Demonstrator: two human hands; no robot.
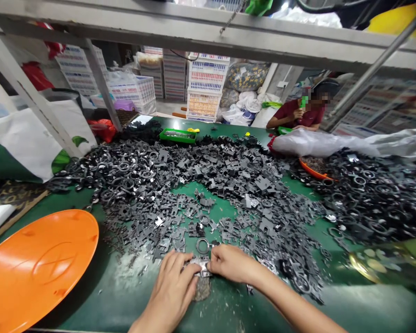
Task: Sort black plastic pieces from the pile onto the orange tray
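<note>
My left hand and my right hand meet at the near edge of a green table. Both pinch a small grey plastic part between their fingertips, the left from the left side, the right from the right side. A dark ring-shaped piece lies just beyond the held part. A wide heap of black and grey plastic parts spreads across the table in front of my hands.
An orange round lid or tray lies at the near left. A green tray sits at the far side, an orange bowl at the right. A person in a dark red shirt sits across. A metal shelf frame runs overhead.
</note>
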